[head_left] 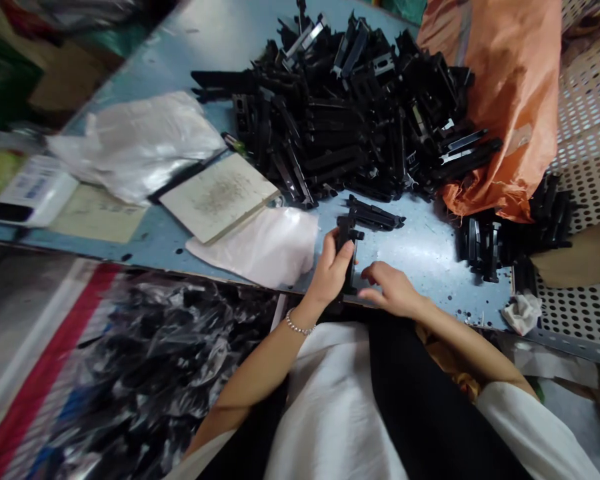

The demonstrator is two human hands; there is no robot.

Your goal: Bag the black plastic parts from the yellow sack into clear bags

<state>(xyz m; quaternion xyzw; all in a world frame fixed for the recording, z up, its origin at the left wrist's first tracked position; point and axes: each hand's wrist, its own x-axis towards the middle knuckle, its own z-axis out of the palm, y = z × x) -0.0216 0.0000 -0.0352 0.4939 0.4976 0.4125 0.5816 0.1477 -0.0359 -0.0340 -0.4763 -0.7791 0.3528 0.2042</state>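
Note:
My left hand [331,270], with a beaded bracelet at the wrist, grips a long black part [347,257] upright near the table's front edge. Just right of that part is my right hand [389,288], its thumb and fingers apart and nothing visible between them. Another black part [376,215] lies on the blue table [420,233] beyond my hands. Behind it rises a large heap of similar black parts [335,127].
An orange sack [510,100] stands right of the heap, with more black parts [485,243] below it. On the left are a pale square block [220,197], white plastic bags [145,140] and a paper sheet [97,213]. Black plastic bags [165,373] lie below the table.

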